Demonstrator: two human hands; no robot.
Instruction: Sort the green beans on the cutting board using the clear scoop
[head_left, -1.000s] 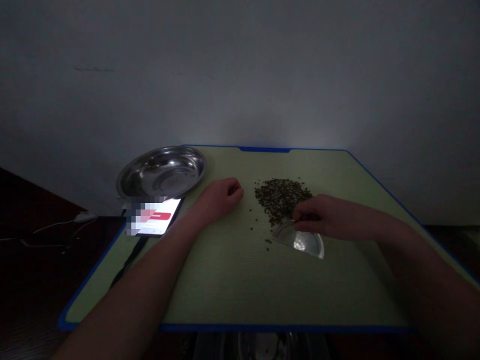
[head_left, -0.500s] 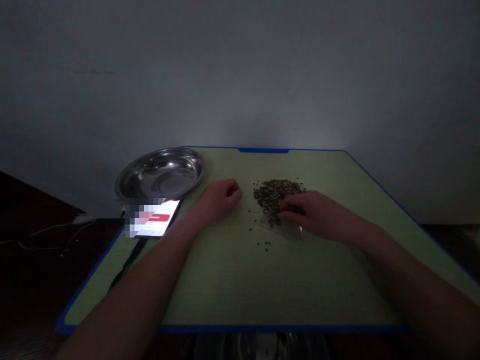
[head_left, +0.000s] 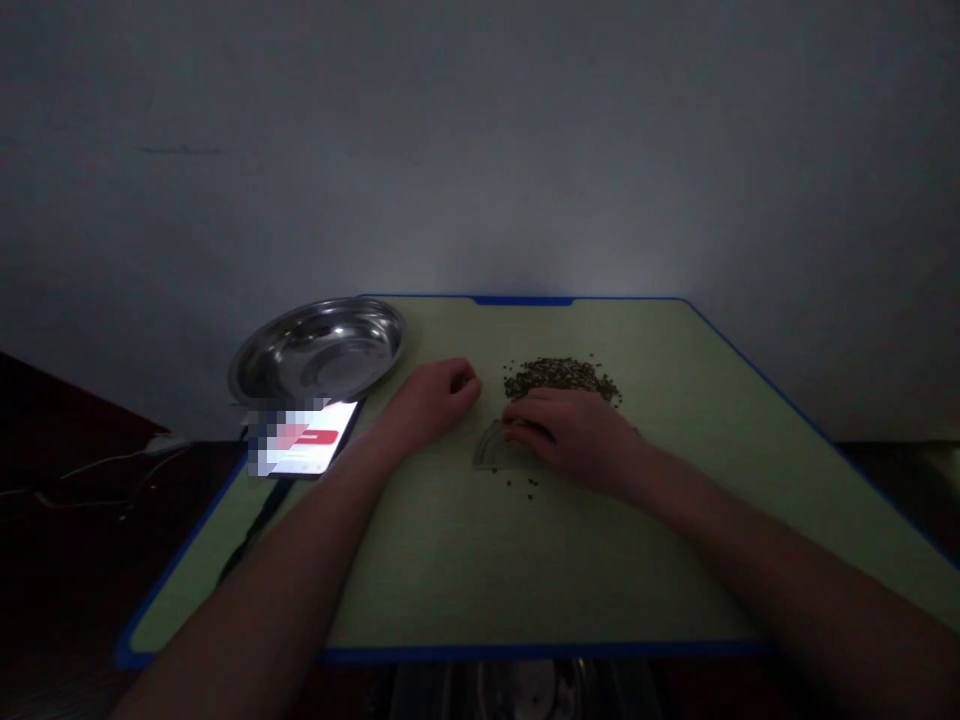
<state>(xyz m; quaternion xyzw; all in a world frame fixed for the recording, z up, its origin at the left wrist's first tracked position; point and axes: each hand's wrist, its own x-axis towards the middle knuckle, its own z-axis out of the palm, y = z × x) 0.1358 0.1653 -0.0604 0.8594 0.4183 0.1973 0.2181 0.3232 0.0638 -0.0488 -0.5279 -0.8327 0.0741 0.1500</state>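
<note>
My right hand (head_left: 574, 430) is closed on a clear plastic protractor (head_left: 487, 450), whose curved left end shows past the fingertips. The hand covers much of the protractor. Right behind it lies a pile of small dark seeds or beans (head_left: 559, 373), its near side partly hidden by the hand. A few loose seeds (head_left: 531, 483) are scattered on the table in front of the protractor. My left hand (head_left: 444, 390) rests on the table left of the pile, fingers curled in, with nothing visible in them.
A shiny steel basin (head_left: 322, 355) sits tilted at the table's back left. A lit phone (head_left: 315, 440) lies by it, with a dark strap (head_left: 255, 525) running forward. The pale green table (head_left: 450, 580) has a blue edge. Metal ware (head_left: 529, 690) shows below its front edge.
My right hand has moved left with the protractor, from the pile's right side to its near side. The pile's near part looks pushed back or covered. My left hand stays put.
</note>
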